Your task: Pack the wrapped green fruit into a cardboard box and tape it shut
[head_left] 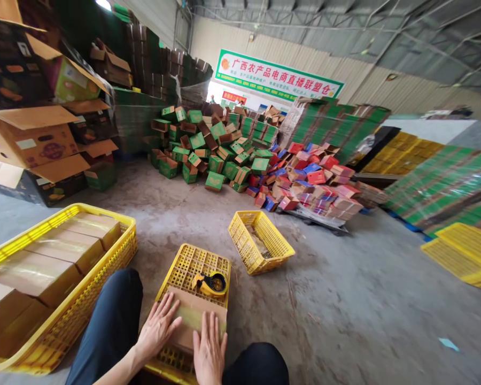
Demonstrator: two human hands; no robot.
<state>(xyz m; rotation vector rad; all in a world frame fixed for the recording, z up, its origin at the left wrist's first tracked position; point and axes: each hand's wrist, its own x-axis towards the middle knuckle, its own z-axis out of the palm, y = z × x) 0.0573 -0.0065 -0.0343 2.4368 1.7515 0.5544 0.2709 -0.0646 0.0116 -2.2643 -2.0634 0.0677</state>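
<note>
Two hands are laid flat on a brown cardboard box [192, 316], which is placed on the near part of a yellow crate [202, 256], apparently turned upside down, between the knees. The fingers of the left hand [159, 327] are stretched and a little spread over the left side of the box; those of the right hand [209, 345] are straight and closer together at its near right side. Nothing is gripped by either hand.

A shiny strip of tape [196, 317] is seen on the top of the box. For good work, it should be judged, the tape is to be pressed by the whole palms, from the middle to the edges, with equal weight on both sides, so that the flaps are not bent. The tape dispenser [214, 283], just beyond the box on the same crate, should be kept away from the fingers.

On the far wall, a white banner [280, 77] with green border is hung; its large red characters can be read as 广西农产品电商直播联盟仓. Its smaller lines cannot be read with certainty. On the printed carton [52, 151] at left, a purple emblem is shown, but its words cannot be made out.
</note>
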